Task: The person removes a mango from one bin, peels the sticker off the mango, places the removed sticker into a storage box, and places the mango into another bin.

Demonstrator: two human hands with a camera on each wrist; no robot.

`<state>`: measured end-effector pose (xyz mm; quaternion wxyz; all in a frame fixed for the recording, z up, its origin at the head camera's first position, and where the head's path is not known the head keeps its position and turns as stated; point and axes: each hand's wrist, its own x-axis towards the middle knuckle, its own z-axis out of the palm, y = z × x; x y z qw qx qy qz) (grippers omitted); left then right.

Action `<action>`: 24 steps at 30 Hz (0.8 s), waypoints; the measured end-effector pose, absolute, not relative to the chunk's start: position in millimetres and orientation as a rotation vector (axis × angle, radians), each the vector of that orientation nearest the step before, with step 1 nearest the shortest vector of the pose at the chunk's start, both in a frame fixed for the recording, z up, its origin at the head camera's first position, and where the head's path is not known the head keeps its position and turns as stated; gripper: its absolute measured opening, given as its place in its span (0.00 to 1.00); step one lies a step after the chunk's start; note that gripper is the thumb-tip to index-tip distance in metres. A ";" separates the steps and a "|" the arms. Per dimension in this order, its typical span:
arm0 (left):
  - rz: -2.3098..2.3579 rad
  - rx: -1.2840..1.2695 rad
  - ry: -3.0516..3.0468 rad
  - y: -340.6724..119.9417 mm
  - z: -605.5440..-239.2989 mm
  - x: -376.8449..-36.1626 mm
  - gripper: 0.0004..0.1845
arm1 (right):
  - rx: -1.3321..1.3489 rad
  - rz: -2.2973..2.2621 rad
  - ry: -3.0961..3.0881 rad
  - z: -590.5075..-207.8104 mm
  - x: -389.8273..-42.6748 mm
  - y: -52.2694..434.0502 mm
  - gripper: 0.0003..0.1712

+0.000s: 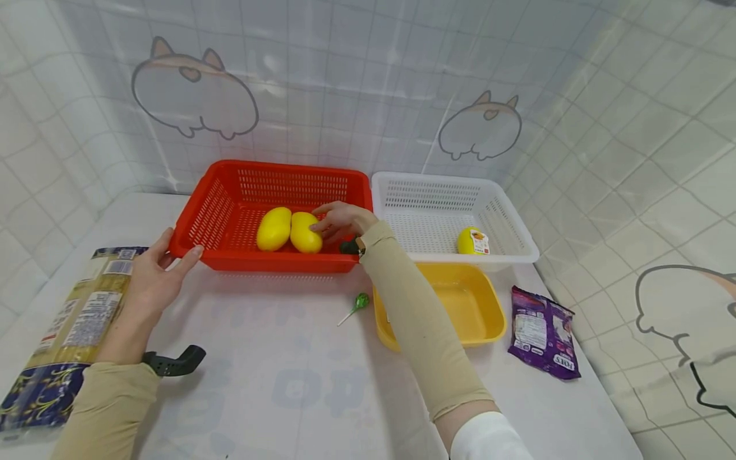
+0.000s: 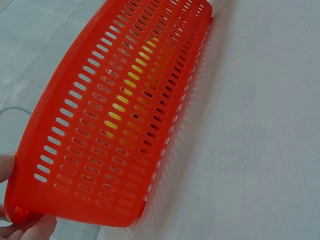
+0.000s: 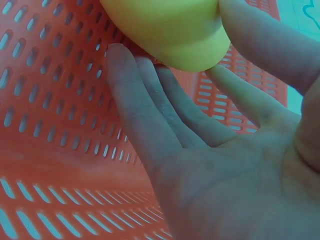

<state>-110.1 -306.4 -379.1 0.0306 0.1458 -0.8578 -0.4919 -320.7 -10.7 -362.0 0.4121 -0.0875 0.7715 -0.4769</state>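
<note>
— While the left hand (image 1: 151, 275) holds the near left corner of the red basket (image 1: 230, 191), thumb on the rim and fingers fairly straight along the outer wall, what is the right hand doing?

— Reaching into that basket, the right hand (image 1: 339, 220) has loosely spread fingers against the right one of two yellow fruits (image 1: 305, 232); the other fruit (image 1: 273, 229) lies just beside it, touching. The right wrist view shows the fingertips under the fruit's rounded end, thumb on the far side.

— Any writing you can read?

— Little. The purple snack bag (image 1: 543, 332) on the worktop (image 1: 276, 383) has white letters near its lower edge, seen upside down and too small to make out. The pasta packet (image 1: 75, 326) at the left carries white labels with print too fine to read, and the frame cuts off its lower end. The yellow fruit in the white basket (image 1: 494, 191) wears a small sticker (image 1: 480, 241), illegible.

— Anything hidden?

— The right forearm covers part of the yellow tray (image 1: 466, 300). A green lollipop (image 1: 360, 301) lies beside it.
</note>
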 end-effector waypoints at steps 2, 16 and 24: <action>-1.521 0.454 -2.642 -306.7 -378.6 -110.4 0.46 | -0.217 -1.206 1.938 -361.4 -320.7 -11.0 0.36; -1.545 0.458 -2.636 -307.8 -377.4 -111.6 0.47 | -0.207 -1.234 1.946 -360.5 -321.1 -11.3 0.33; -1.543 0.463 -2.647 -308.6 -376.6 -112.5 0.47 | -0.200 -1.250 1.949 -360.4 -320.9 -10.2 0.33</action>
